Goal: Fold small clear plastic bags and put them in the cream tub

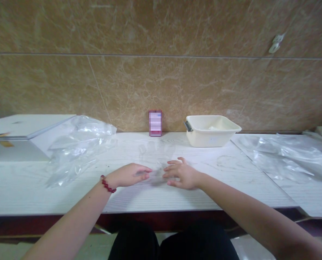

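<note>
My left hand [130, 174], with a dark red bead bracelet [108, 184] at the wrist, hovers over the white table; its fingers point right, the thumb apart from them. Facing it across a small gap is my right hand [181, 174], fingers spread and slightly bent. Neither hand visibly grips anything. Just beyond them lies a thin, see-through plastic piece [158, 148] with rounded, finger-like lobes, hard to make out against the tabletop. Whether its near edge touches my fingertips I cannot tell.
A phone [155, 123] leans upright on the marbled wall. Right of it stands a cream plastic bin [208, 139] with a grey handle. Clear plastic sheeting [81, 141] lies beside a white box [39, 139] at left; more sheeting [282, 155] covers the right.
</note>
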A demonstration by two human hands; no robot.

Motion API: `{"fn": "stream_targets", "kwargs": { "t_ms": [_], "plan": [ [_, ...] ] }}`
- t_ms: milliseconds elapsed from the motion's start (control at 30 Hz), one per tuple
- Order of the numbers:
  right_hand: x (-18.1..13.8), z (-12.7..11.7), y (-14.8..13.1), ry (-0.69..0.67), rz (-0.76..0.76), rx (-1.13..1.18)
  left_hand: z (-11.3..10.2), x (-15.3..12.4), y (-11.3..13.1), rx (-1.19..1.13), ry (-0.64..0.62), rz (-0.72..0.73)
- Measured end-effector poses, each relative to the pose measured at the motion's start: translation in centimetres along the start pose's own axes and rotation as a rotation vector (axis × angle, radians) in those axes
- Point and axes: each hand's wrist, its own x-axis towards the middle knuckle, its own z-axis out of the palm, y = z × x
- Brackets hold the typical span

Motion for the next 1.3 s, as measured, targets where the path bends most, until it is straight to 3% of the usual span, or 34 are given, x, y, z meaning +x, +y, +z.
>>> {"fn": "stream_targets", "kwargs": {
  "t_ms": [200,333,467,600,1000,1100,1233,1300],
  "plan": [
    [2.8,-0.3,0.6,0.072,-0.001,0.155,5.8,2.4,4.4,0.259,0.203,-0.116],
    [5.7,1.4,0.5,-0.093,-0.082,0.16,8.6,2.9,6.2,0.298,0.226,-0.216],
    [7.2,2.7,1.6,-0.19,-0.129,0.063,8.7,2.7,6.5,0.281,0.209,-0.271],
    [7.9,2.9,4.2,-0.145,-0.126,-0.08,8.4,2.6,6.5,0.254,0.195,-0.283],
    [10.3,2.6,9.6,-0.074,0.106,-0.223,8.0,2.4,6.7,0.205,0.183,-0.242],
    [10.5,2.7,10.5,0.038,0.183,-0.205,8.1,2.4,6.6,0.198,0.2,-0.248],
    [10.1,1.9,10.4,0.402,0.343,-0.156,8.4,2.4,6.3,0.186,0.235,-0.267],
    [9.4,1.0,10.0,0.508,0.477,-0.111,8.6,2.5,6.2,0.186,0.248,-0.273]
  ]
}}
